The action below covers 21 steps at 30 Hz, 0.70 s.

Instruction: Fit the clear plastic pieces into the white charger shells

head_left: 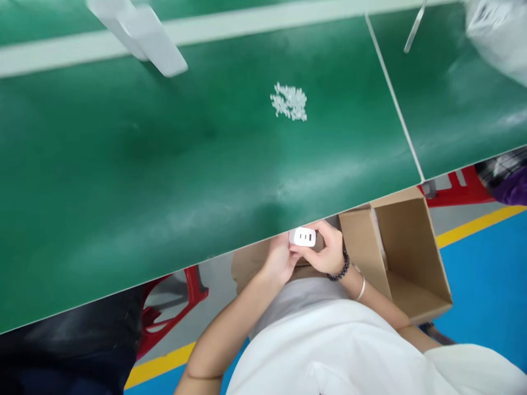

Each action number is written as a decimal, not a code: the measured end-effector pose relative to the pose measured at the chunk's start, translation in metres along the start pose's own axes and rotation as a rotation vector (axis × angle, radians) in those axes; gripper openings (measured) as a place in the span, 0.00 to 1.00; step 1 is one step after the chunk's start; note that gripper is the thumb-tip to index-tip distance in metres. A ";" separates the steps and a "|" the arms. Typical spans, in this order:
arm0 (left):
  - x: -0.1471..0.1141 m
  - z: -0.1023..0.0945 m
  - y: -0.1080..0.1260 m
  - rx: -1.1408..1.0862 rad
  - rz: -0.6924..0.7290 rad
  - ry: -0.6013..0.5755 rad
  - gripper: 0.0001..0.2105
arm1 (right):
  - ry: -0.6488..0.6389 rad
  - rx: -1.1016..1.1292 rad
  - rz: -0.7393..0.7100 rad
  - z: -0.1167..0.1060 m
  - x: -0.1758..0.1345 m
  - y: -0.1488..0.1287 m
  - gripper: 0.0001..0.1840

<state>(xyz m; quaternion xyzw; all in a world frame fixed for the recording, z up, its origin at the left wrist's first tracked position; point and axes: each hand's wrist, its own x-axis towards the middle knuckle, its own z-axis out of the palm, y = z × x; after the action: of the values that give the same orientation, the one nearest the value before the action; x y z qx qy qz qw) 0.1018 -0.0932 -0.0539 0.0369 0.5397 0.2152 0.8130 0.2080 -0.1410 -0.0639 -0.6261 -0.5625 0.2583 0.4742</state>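
Note:
A white USB wall charger (304, 237), its face with several dark port slots turned up toward me, is held over my lap just below the table's near edge. My right hand (327, 249) curls around its right side, thumb below and index finger above, both touching it. At the charger's left end, my left hand (282, 258) grips it, with some of its fingers hidden behind the charger and under the table edge. A dark bead bracelet and a pale bangle are on my right wrist.
On the green table (164, 164) lies a pile of small clear pieces (290, 102). White box-like objects (142, 35) stand far left; a metal tool (415, 27) and a plastic bag (500, 33) are far right. An opened cardboard box (411, 252) sits at my right, near red stools (465, 189).

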 end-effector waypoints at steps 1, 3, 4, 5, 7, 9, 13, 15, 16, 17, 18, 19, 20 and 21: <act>-0.009 -0.001 0.000 0.029 0.033 -0.001 0.15 | -0.078 0.019 -0.018 -0.006 0.002 -0.003 0.14; -0.034 -0.006 0.003 0.121 0.080 -0.056 0.18 | -0.256 0.106 -0.097 -0.018 0.008 -0.014 0.14; -0.049 -0.011 0.007 0.200 0.092 -0.124 0.18 | -0.340 0.159 -0.166 -0.023 0.012 -0.022 0.14; -0.063 -0.015 0.012 0.417 0.126 -0.297 0.17 | -0.415 0.194 -0.250 -0.028 0.016 -0.030 0.14; -0.088 -0.023 0.034 0.764 0.335 -0.353 0.14 | -0.512 0.182 -0.457 -0.035 0.033 -0.043 0.17; -0.102 -0.027 0.073 1.018 0.562 -0.278 0.16 | -0.551 0.083 -0.644 -0.038 0.063 -0.050 0.23; -0.092 -0.017 0.208 1.415 1.319 0.280 0.19 | -0.436 -0.006 -0.679 -0.030 0.158 -0.031 0.15; -0.078 -0.005 0.284 1.534 1.508 0.539 0.19 | -0.283 0.005 -0.591 -0.023 0.205 -0.013 0.08; -0.070 0.001 0.319 1.543 1.510 0.608 0.20 | -0.200 0.014 -0.519 -0.021 0.224 -0.005 0.08; -0.061 0.008 0.350 1.559 1.477 0.615 0.20 | -0.128 0.031 -0.422 -0.020 0.239 0.004 0.09; -0.050 0.014 0.375 1.580 1.445 0.604 0.20 | -0.069 0.052 -0.324 -0.020 0.250 0.011 0.10; -0.039 0.019 0.395 1.606 1.396 0.580 0.20 | -0.024 0.073 -0.238 -0.022 0.257 0.017 0.10; -0.026 0.023 0.411 1.623 1.348 0.573 0.21 | 0.006 0.091 -0.174 -0.026 0.260 0.022 0.11; -0.012 0.026 0.422 1.629 1.300 0.587 0.22 | 0.029 0.105 -0.133 -0.029 0.261 0.026 0.12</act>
<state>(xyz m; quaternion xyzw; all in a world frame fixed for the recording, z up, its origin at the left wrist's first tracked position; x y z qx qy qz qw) -0.0102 0.2881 0.0907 0.7921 0.5713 0.1823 0.1137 0.3061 0.1004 -0.0197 -0.5653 -0.5816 0.2461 0.5307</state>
